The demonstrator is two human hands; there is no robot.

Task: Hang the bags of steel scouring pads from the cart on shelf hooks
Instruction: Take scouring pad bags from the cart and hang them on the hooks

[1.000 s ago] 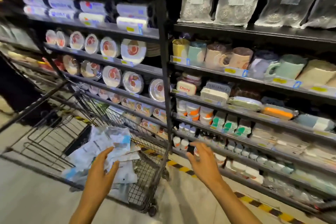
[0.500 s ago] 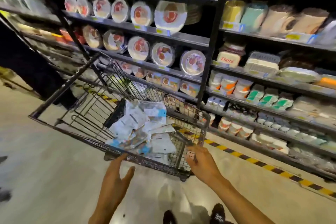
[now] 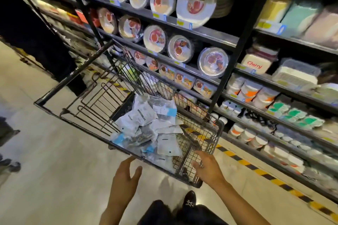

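Gripped the cart [image 3: 199, 133] at its near right corner with the right hand [image 3: 208, 168], fingers curled over the wire of the end wall. Held the left hand [image 3: 124, 179] released, fingers straight and thumb spread, just below the near rim; touching it or not, could not tell. Found the cart skewed across the aisle, its right side wall just beside the shelving [image 3: 201, 33]. Saw a wide stretch of pale floor [image 3: 54, 170] open to the left of the cart, and a yellow-and-black striped line [image 3: 256, 170] along the foot of the shelves. Noted a dark shoe [image 3: 189, 200] just short of the near rim.

Found the bags of steel scouring pads [image 3: 146, 126] heaped in the near right part of the basket: flat, crinkled clear plastic with white and light-blue cards, dark grey wads inside. Made out thin black wire in a square grid for the cart walls, a thicker bar for the rim, and looped bars on the flap at the far left. Saw black metal shelving with yellow price tags on the front edges, round plates [image 3: 159, 36] in glossy clear wrap set on edge in rows, and a smooth, faintly shining floor.
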